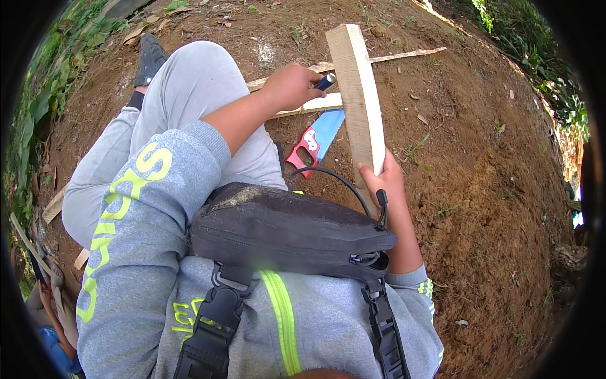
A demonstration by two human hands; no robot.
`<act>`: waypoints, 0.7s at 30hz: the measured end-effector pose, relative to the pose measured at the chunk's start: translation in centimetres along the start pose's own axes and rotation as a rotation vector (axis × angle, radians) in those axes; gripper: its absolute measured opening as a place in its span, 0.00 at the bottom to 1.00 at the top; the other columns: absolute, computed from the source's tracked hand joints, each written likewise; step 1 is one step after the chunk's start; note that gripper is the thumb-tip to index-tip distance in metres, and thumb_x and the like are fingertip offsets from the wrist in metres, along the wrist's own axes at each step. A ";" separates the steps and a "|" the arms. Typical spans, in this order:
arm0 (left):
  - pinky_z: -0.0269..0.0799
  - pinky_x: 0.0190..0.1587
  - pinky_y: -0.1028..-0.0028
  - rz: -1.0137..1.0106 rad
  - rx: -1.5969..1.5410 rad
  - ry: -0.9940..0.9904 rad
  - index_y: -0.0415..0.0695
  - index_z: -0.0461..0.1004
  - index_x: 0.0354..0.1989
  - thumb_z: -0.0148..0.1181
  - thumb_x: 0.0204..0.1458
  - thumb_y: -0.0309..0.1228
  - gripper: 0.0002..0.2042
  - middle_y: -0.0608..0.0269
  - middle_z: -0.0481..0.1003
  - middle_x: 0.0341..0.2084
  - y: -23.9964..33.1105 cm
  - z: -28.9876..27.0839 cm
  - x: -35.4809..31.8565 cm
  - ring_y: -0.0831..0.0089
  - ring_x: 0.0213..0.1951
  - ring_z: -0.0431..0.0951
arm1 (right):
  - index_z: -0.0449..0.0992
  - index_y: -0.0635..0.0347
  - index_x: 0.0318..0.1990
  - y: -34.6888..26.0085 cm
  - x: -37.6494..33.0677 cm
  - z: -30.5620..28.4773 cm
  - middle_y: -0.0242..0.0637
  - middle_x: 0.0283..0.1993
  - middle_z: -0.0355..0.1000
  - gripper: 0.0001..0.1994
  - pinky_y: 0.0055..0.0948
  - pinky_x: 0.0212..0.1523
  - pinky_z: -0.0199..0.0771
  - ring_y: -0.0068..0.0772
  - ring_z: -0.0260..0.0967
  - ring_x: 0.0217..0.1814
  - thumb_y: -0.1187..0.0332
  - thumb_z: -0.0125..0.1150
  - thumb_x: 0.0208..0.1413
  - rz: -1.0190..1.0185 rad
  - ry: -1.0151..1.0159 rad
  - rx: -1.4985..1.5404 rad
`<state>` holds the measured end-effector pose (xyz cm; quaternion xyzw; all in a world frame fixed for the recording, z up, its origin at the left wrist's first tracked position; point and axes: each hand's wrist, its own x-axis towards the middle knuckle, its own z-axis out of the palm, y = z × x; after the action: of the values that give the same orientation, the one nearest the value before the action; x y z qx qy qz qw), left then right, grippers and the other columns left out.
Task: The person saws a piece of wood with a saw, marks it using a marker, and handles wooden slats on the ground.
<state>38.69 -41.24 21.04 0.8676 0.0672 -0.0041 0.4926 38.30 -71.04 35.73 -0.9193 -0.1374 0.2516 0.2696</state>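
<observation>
My right hand (387, 184) grips the lower end of a pale wooden board (357, 95), thumb on its near face. The board stands out in front of me, slanting up and slightly left. Closed around a short dark-blue cylinder with a shiny end (326, 81) is my left hand (292, 87), just left of the board's upper half. Whether the cylinder touches the board I cannot tell, nor what kind of tool it is. Below, a handsaw (314, 141) with a red handle and blue blade lies on the soil, its blade partly behind the board.
A pale wood strip (309, 106) and a thin rough-edged strip (409, 56) lie on the brown soil (467, 164). My bent left leg (205, 82) is beside my left arm. A black bag (290, 230) hangs at my chest. Another person (60, 335) is at the lower left.
</observation>
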 end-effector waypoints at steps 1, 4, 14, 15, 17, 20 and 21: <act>0.80 0.46 0.57 -0.021 0.039 -0.002 0.56 0.88 0.50 0.73 0.54 0.48 0.18 0.53 0.86 0.37 -0.2 -0.1 0.2 0.52 0.40 0.85 | 0.71 0.71 0.65 0.1 0.2 -0.2 0.48 0.55 0.81 0.29 0.37 0.56 0.78 0.37 0.80 0.55 0.68 0.70 0.57 -0.041 0.045 0.039; 0.81 0.46 0.58 -0.051 0.036 -0.005 0.59 0.88 0.50 0.73 0.55 0.50 0.17 0.56 0.86 0.37 -1.2 0.3 -0.1 0.54 0.40 0.86 | 0.70 0.73 0.64 -2.3 -0.8 -1.8 0.45 0.53 0.79 0.27 0.33 0.55 0.77 0.32 0.77 0.53 0.72 0.71 0.59 -0.186 0.183 0.232; 0.80 0.46 0.57 -0.002 0.076 -0.024 0.58 0.88 0.50 0.73 0.55 0.50 0.18 0.54 0.86 0.38 -0.5 -0.2 -0.2 0.53 0.41 0.86 | 0.72 0.72 0.64 -1.1 1.0 1.2 0.45 0.54 0.81 0.26 0.35 0.55 0.78 0.33 0.79 0.53 0.71 0.71 0.60 -0.075 -0.030 -0.126; 0.80 0.46 0.57 -0.005 0.078 -0.024 0.58 0.88 0.50 0.73 0.55 0.50 0.18 0.54 0.86 0.37 -0.6 -0.2 -0.1 0.52 0.40 0.86 | 0.73 0.71 0.64 -1.3 0.8 1.0 0.45 0.54 0.81 0.26 0.34 0.56 0.78 0.33 0.79 0.53 0.71 0.70 0.60 -0.027 -0.025 -0.049; 0.80 0.45 0.56 -0.015 0.081 -0.027 0.57 0.88 0.50 0.73 0.55 0.50 0.18 0.54 0.86 0.37 -0.6 -0.1 -0.3 0.52 0.40 0.86 | 0.73 0.71 0.65 -1.4 0.3 0.6 0.44 0.54 0.81 0.27 0.34 0.56 0.78 0.32 0.79 0.54 0.71 0.70 0.60 -0.023 0.012 0.102; 0.80 0.43 0.57 -0.005 0.061 -0.016 0.56 0.88 0.50 0.73 0.55 0.50 0.18 0.55 0.86 0.35 -0.9 0.0 -0.4 0.54 0.38 0.86 | 0.71 0.73 0.65 -2.4 -0.9 -1.0 0.43 0.55 0.79 0.28 0.34 0.57 0.77 0.32 0.77 0.56 0.72 0.71 0.59 -0.199 0.145 0.294; 0.80 0.45 0.57 -0.033 0.049 -0.025 0.55 0.88 0.50 0.73 0.55 0.49 0.18 0.53 0.85 0.35 -1.4 0.0 -0.4 0.53 0.39 0.85 | 0.71 0.73 0.63 -3.3 -1.3 -1.5 0.44 0.56 0.78 0.26 0.34 0.57 0.77 0.33 0.76 0.57 0.72 0.71 0.61 -0.304 0.195 0.374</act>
<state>38.14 -40.62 19.89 0.8781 0.0750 -0.0249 0.4718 37.69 -69.48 39.19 -0.8422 -0.1981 0.1393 0.4816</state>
